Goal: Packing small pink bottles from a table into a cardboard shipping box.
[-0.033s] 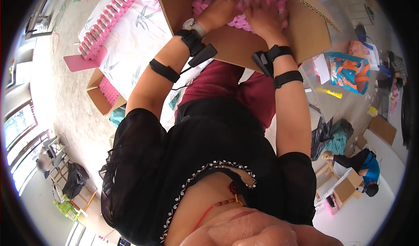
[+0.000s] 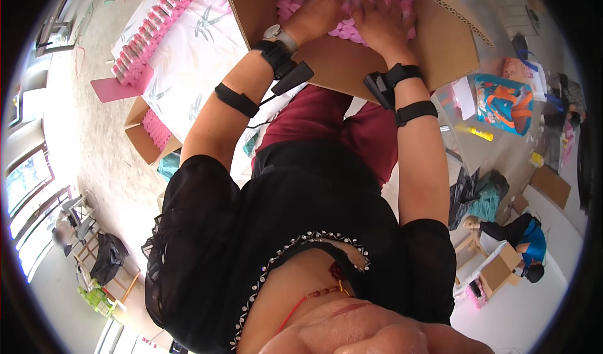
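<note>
An open cardboard box (image 2: 339,65) stands in front of me, packed with rows of small pink pieces (image 2: 301,2), some with clear, tube-like bodies. Both of my hands reach inside it. My left hand (image 2: 319,16) rests over the pieces with its fingers stretched to the right. Beside it, my right hand (image 2: 382,26) lies on the pieces with fingers spread, pointing away from me. The fingertips of both hands are partly hidden among the pieces, and I see nothing clearly gripped.
A table with a white leaf-patterned cover (image 2: 188,71) extends to the left, bearing a long row of similar pink pieces (image 2: 151,33). Below it stands a smaller carton (image 2: 147,131). On the right are a blue-orange bag (image 2: 502,106), a yellow tube (image 2: 481,134) and a person in blue (image 2: 534,244).
The box's right side has shifted very slightly outward. My hands stay in almost the same place on the pink pieces.
</note>
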### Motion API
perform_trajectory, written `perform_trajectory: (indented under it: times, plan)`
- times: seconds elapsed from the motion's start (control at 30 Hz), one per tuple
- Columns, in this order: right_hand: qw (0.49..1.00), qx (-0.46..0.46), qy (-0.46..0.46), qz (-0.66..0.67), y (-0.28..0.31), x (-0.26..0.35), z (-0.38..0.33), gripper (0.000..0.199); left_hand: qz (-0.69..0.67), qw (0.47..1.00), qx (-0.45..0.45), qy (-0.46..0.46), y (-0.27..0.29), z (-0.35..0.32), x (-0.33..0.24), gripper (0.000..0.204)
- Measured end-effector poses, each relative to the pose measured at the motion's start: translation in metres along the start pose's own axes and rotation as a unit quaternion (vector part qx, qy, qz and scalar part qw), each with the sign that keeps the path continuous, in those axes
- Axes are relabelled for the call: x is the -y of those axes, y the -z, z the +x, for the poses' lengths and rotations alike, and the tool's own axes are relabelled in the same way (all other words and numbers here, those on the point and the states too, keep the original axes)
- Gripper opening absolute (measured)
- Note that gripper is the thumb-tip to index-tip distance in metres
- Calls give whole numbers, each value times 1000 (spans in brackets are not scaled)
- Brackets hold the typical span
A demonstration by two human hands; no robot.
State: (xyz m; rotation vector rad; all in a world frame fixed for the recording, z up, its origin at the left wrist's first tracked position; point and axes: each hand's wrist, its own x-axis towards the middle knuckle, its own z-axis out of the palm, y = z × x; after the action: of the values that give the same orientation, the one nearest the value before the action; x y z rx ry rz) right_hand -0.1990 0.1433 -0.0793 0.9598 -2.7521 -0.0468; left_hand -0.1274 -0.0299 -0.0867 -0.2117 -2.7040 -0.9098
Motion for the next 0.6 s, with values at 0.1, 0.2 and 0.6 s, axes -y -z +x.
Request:
perform_trajectory:
  times: [0.1, 0.2, 0.6]
  plan:
    - [1000, -6, 10, 13, 3, -3, 3, 57, 15, 999, -31, -4, 4, 1, -9, 50]
    - [998, -27, 8, 52, 6, -7, -2, 56, 41, 994, 90, 56, 12, 13, -21, 51]
    - [989, 127, -3, 81, 24, 12, 13, 58, 54, 996, -16, 64, 3, -5, -14, 58]
